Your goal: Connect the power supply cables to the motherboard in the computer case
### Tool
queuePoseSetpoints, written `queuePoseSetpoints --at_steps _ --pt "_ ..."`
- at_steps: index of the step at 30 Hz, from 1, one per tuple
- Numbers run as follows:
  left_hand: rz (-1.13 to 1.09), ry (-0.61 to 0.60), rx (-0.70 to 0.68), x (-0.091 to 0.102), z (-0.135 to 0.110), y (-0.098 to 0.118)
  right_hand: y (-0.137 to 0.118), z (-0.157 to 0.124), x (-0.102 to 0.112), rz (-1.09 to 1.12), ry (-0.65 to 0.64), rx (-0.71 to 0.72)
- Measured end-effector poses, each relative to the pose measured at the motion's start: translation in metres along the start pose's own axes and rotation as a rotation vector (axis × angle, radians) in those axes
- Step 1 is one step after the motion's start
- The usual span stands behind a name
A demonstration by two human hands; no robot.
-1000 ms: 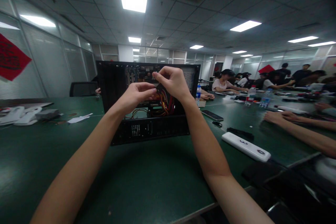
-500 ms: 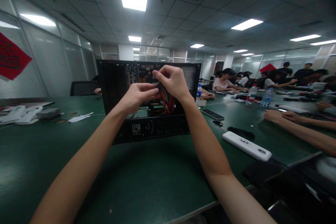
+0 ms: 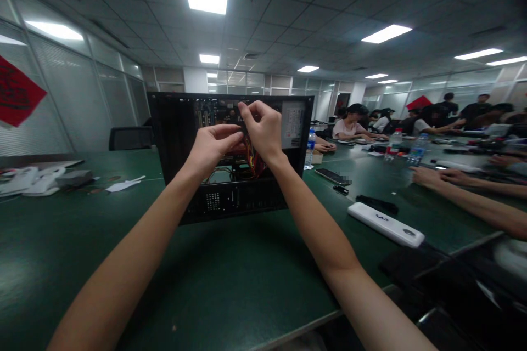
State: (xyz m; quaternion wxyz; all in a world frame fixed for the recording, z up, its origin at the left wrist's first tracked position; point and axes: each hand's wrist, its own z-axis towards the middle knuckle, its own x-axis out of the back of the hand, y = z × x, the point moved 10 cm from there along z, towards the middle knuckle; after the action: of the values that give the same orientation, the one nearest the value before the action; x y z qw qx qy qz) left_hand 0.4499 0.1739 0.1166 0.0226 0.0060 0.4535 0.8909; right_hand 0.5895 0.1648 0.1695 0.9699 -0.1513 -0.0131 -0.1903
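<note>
An open black computer case [image 3: 173, 137] stands upright on the green table [image 3: 230, 285], its inside facing me with a circuit board, red and yellow wires [image 3: 250, 158] and a power supply label [image 3: 292, 123]. Both hands are raised in front of the case's middle. My left hand [image 3: 212, 145] has its fingers pinched together, touching my right hand. My right hand [image 3: 261, 126] is curled with fingertips pinched near the board's top. What the fingers grip is hidden between them.
A white numbered power strip [image 3: 385, 224] lies right of the case, with a phone [image 3: 331, 175] and small black items beyond. White devices [image 3: 28, 181] sit at far left. Other people's forearms [image 3: 465, 203] rest on the table at right; several people sit farther back.
Both hands have shifted slightly left and deeper toward the case, still pinched together; the small dark piece seen between the fingers earlier is now hidden.
</note>
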Motion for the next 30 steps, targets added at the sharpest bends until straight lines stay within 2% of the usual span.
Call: queuePoseSetpoints --at_steps 5,8,13,19,25,30 --pt "0.049 -0.016 -0.061 -0.003 0.000 0.005 0.002 -0.005 -0.014 0.071 -0.053 -0.030" --pt "0.039 0.016 -0.052 0.004 0.003 0.005 -0.001 -0.003 -0.016 0.042 -0.103 0.020" --pt "-0.075 0.074 -0.020 0.025 0.011 0.001 -0.015 -0.004 -0.011 -0.120 -0.209 0.267" --pt "-0.130 0.146 -0.008 0.047 0.020 -0.003 -0.013 -0.028 -0.029 -0.444 -0.424 0.490" --pt "-0.110 0.092 0.011 0.034 0.017 -0.006 0.000 -0.035 -0.037 -0.498 -0.420 0.534" --pt "-0.008 0.030 0.047 0.023 0.014 -0.008 0.009 -0.033 -0.037 -0.495 -0.432 0.479"
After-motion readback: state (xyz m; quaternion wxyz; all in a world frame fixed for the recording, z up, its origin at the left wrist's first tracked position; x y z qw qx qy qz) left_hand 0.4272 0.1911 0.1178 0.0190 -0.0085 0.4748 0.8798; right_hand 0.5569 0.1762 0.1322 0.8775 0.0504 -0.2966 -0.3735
